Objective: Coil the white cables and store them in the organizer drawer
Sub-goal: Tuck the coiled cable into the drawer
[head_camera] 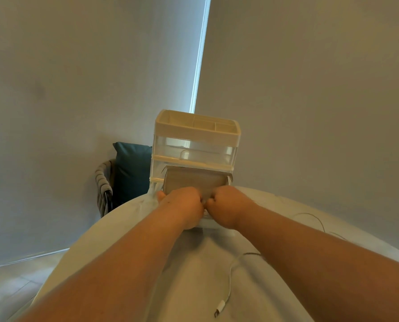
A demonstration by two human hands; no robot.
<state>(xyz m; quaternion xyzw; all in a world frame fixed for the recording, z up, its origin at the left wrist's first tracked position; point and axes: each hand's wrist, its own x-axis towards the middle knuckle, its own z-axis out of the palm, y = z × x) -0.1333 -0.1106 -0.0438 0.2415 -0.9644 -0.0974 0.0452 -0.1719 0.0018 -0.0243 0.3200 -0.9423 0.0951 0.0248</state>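
The fingers of the left hand (182, 205) and right hand (226, 205) are curled together at the front of the organizer's (195, 135) pulled-out drawer (194, 180), presumably for stowing, their contents undeterminable, while one white cable (229, 278) lies uncoiled on the tabletop (194, 275).

Two bare forearms (124, 263) show, with nothing worn on them up to the wrists. The left hand (182, 205) has a tiny dark speck on its back. The right hand (226, 205) shows rounded knuckles.
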